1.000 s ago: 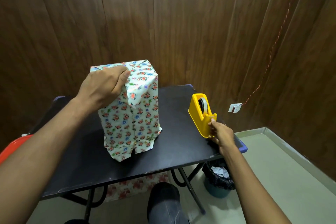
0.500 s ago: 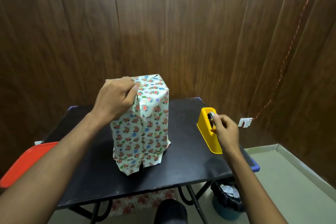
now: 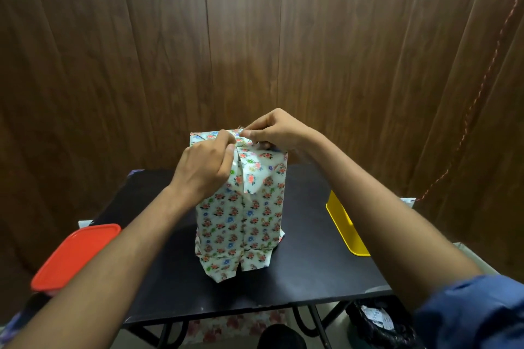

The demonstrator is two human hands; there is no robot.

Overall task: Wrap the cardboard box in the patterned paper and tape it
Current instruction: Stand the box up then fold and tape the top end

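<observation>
On top of the upright wrapped box (image 3: 241,218), standing with its long axis vertical mid-table (image 3: 312,272), the folded flap is held down by the left hand (image 3: 204,170), while the seam is pinched by the right hand (image 3: 272,130), equally near

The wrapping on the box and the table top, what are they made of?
Wrapping: seemingly thin glossy paper with a flower print; it holds sharp creases and catches light. Table: a matte black board, perhaps laminate; the look leaves it open.
</observation>
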